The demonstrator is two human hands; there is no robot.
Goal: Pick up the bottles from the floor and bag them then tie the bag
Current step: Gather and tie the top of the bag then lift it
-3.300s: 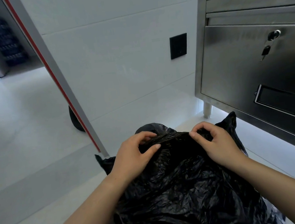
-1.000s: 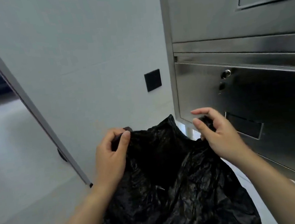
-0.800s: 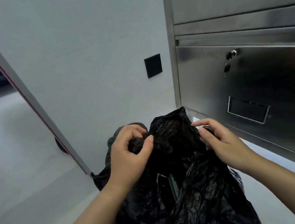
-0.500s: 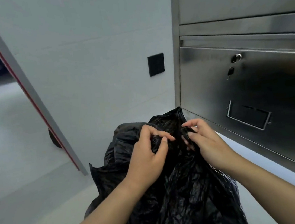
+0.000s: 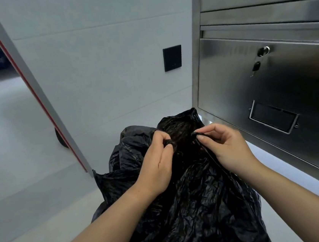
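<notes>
A crumpled black plastic bag (image 5: pixel 193 202) stands on the floor in front of me, filling the lower middle of the view. My left hand (image 5: pixel 155 165) pinches a gathered fold of the bag's top edge between thumb and fingers. A short way to the right, my right hand (image 5: pixel 225 147) pinches another strip of the top edge between thumb and forefinger. A loose flap of the bag sticks up behind both hands. No bottles show; the bag's inside is hidden.
A stainless steel cabinet (image 5: pixel 282 91) with a lock, a hanging key (image 5: pixel 256 68) and a recessed handle stands close on the right. A white wall with a black switch plate (image 5: pixel 172 58) is ahead. A door edge with a red stripe (image 5: pixel 31 89) leans at left.
A second ago my hands held the bag's top corners wide apart. They have since come together at the middle, each regripping a narrow gathered piece. The view dipped slightly.
</notes>
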